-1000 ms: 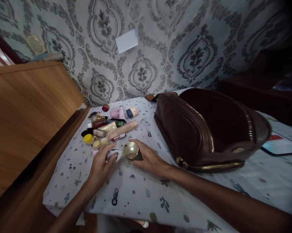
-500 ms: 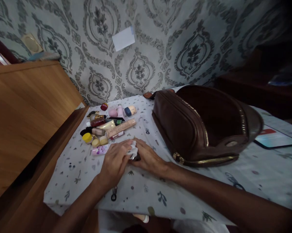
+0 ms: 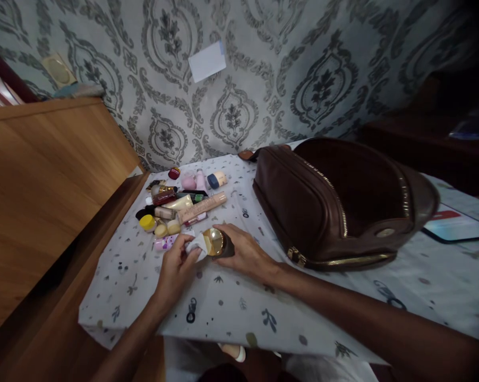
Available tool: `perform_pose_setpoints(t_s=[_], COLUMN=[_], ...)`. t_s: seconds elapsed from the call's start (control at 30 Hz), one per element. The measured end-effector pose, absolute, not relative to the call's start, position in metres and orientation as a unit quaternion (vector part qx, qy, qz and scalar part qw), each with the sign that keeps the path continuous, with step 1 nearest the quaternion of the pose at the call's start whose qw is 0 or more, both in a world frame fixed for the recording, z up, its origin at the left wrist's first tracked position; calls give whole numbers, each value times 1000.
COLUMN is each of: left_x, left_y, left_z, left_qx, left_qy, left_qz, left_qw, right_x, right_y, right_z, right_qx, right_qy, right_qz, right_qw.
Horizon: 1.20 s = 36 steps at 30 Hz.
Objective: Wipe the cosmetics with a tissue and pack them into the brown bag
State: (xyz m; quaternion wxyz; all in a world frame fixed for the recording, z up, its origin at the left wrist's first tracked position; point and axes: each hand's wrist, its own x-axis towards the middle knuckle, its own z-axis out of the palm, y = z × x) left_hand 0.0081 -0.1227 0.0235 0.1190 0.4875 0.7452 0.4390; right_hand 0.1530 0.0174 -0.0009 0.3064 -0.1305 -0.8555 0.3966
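My left hand (image 3: 178,265) pinches a crumpled white wipe (image 3: 197,247) between thumb and fingers. Right beside it, my right hand (image 3: 245,253) is curled round a small container with a shiny gold top (image 3: 215,241); its lower part is dark and mostly hidden. The wipe touches or nearly touches the gold top. Just beyond the left hand lies a pink and white tube with purple prints (image 3: 164,243). Behind that is a cluster of cosmetics: a yellow-lidded jar (image 3: 146,222), a long beige tube (image 3: 203,208) and a dark red bottle (image 3: 163,198).
An unzipped brown leather bag (image 3: 295,207) stands to the right on the printed cloth (image 3: 231,313). Past it lies a tablet or phone with a lit screen (image 3: 460,224). A wooden panel (image 3: 56,196) borders the left side; the patterned wall (image 3: 239,106) is behind.
My hands have drawn apart, and the left has moved back to the left with the wipe. The gold top, covered before, now shows. The view has shifted slightly.
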Motion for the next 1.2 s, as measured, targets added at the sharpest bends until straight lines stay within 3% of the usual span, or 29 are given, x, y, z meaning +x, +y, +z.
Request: perform_pose_setpoints(t_s=[0.2,0.47,0.7,0.83,1.2], left_x=[19,31,46,55,39], left_y=[-131,-134,-131,-125,-89], left_z=[16,13,29,43,88], left_qx=[478,668,755,760,660], left_qy=[756,653,556,567,679], left_qz=[427,329,224,224,320], left_qw=[134,-139,-264,-227,34], right_x=[152,152,156,158,154], right_y=[16,15,12,10,10], right_z=[3,7,11,13,-3], right_qx=[-179,-225,-222,-206,-136], right_qy=[-851,-850,-888,-906,-915], right_qz=[392,387,320,288,261], right_qw=[298,277,243,229,277])
